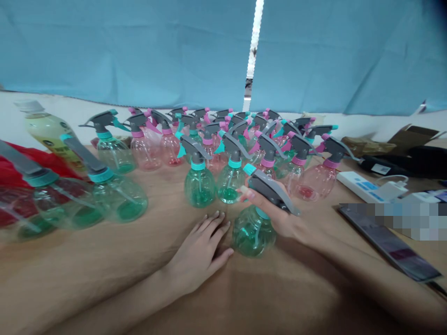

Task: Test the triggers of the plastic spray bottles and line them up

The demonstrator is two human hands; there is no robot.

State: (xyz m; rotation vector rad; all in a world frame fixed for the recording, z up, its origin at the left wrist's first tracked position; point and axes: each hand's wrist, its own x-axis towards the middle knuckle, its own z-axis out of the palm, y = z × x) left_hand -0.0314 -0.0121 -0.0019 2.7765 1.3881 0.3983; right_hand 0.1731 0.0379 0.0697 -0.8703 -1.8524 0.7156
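Observation:
My right hand [275, 209] is closed around the neck of a green spray bottle [252, 235], just under its grey trigger head with a turquoise nozzle. The bottle tilts slightly, and whether its base touches the table cannot be made out. Flat on the wooden table [146, 260], with fingers spread, lies my left hand [200, 253]; it holds nothing and is left of that bottle. Right behind the hands stand two more green spray bottles, one on the left [199, 188] and one beside it [228, 184].
Many pink and green spray bottles crowd the back, including a pink one [316, 181]. Several green ones [120, 197] stand left, near a drink bottle [52, 130] and a red bag [38, 160]. A phone [387, 242] and a power strip [359, 186] lie right. A blue curtain [139, 51] hangs behind.

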